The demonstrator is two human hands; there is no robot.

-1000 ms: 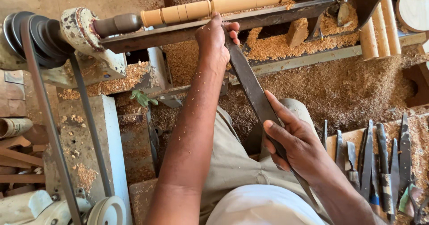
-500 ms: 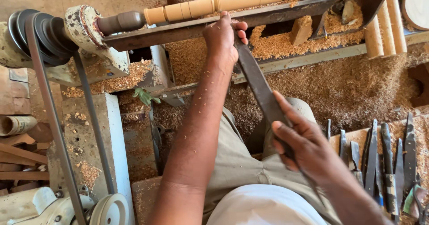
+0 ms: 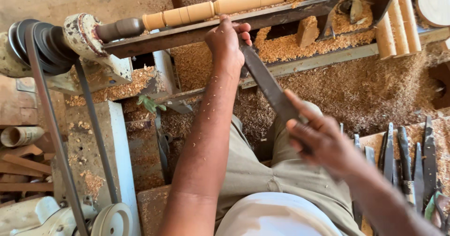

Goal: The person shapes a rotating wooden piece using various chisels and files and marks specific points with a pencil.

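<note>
The left hand (image 3: pixel 226 40) presses its fingers closed over the blade end of a long flat chisel (image 3: pixel 267 83), pinning it on the metal tool rest (image 3: pixel 187 32) just below the pale turned wooden spindle (image 3: pixel 220 6) mounted in the lathe. The right hand (image 3: pixel 323 140) grips the chisel's lower end, fingers wrapped around it (the handle itself is hidden). More chisels (image 3: pixel 405 158) lie at the right amid sawdust.

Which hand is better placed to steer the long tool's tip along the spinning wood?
Probably the left hand: it grips the long metal chisel right at the tool rest beside the pale wooden spindle. The right hand holds the far handle end.
</note>
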